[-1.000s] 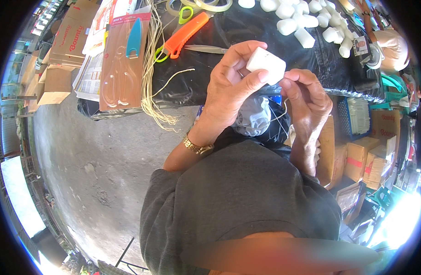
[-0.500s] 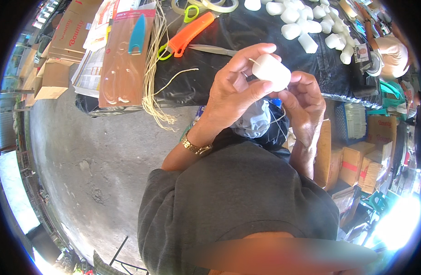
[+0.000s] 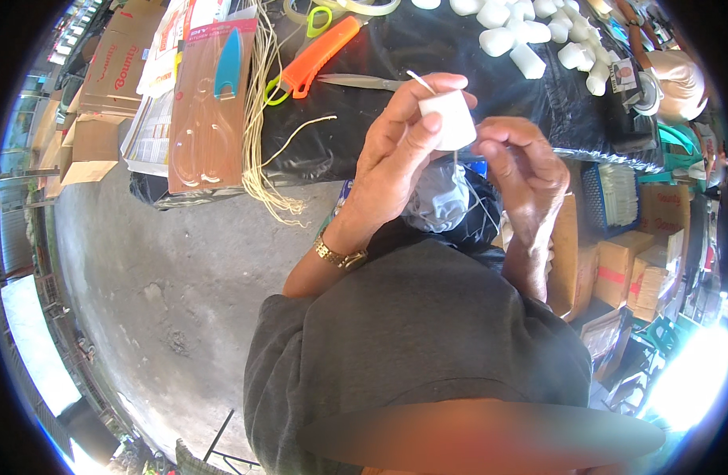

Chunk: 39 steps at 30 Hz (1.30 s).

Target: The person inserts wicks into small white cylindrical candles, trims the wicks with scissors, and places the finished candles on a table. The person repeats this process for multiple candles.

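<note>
My left hand [image 3: 391,154], a gold watch on its wrist, grips a short white candle [image 3: 448,121] between thumb and fingers. A pale wick [image 3: 418,80] sticks out of its upper end, and a thin strand hangs from the lower end. Close by on the right, my right hand [image 3: 526,168] has its fingers curled, thumb and forefinger tips together beside the candle. Whether anything is between those tips is hidden. Several more white candles [image 3: 526,33] lie in a pile on the black-covered table [image 3: 332,131]. A bundle of cream wick strands [image 3: 257,119] hangs over its front edge.
Orange-handled scissors [image 3: 323,57] lie behind my left hand, blades toward it. A brown package with a blue-handled tool [image 3: 208,134] sits at the table's left. Rolls of tape [image 3: 356,6] lie at the back. Cardboard boxes [image 3: 621,265] stand at right; another person [image 3: 679,87] is beyond.
The candle has tilted more upright in my left hand, and its wick shows longer. My right hand has drawn slightly away from it to the right.
</note>
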Motion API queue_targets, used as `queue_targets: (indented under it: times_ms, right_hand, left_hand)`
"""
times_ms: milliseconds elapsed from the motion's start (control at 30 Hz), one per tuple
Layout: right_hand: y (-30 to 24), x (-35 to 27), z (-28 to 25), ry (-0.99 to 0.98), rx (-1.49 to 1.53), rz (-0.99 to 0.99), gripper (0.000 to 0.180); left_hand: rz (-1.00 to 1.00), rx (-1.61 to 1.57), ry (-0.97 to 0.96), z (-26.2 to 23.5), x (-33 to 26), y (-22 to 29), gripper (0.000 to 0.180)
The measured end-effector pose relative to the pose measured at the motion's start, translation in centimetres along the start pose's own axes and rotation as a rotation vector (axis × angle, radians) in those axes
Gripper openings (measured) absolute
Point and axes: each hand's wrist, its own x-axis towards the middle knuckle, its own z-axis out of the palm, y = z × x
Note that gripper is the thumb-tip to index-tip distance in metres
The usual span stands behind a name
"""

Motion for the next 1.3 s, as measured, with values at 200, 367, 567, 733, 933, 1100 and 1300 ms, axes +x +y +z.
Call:
queue_targets:
  times_ms: [200, 367, 567, 733, 933, 1100, 1300]
  right_hand:
    - [-0.3, 0.9, 0.5, -0.042, -0.058, -0.173, 0.028]
    - [0.0, 1.1, 1.5, -0.08, -0.058, -0.301, 0.028]
    - [0.1, 0.8, 1.9, -0.043, -0.073, -0.242, 0.029]
    - [-0.1, 1.0, 2.1, -0.022, 0.206, -0.003, 0.033]
    - [-0.5, 1.4, 2.3, -0.108, 0.182, -0.107, 0.026]
    - [-1.0, 1.4, 3.0, -0.157, 0.26, -0.09, 0.024]
    - [-1.6, 2.9, 3.5, -0.149, 0.114, -0.106, 0.02]
  left_hand:
    - [-0.009, 0.008, -0.001, 0.2, 0.0, -0.2, 0.044]
    - [0.01, 0.051, -0.009, 0.0, -0.1, -0.2, 0.044]
    - [0.085, 0.227, 0.006, -0.4, 0.1, -0.4, 0.044]
    - [0.085, 0.185, -0.008, -0.5, 0.1, 0.0, 0.042]
    - [0.025, -0.113, 0.056, -0.5, -0.3, 0.9, 0.041]
    - [0.005, -0.238, 0.034, -1.2, -0.5, 1.7, 0.045]
    - [-0.005, -0.245, 0.029, -1.9, -0.9, 2.3, 0.049]
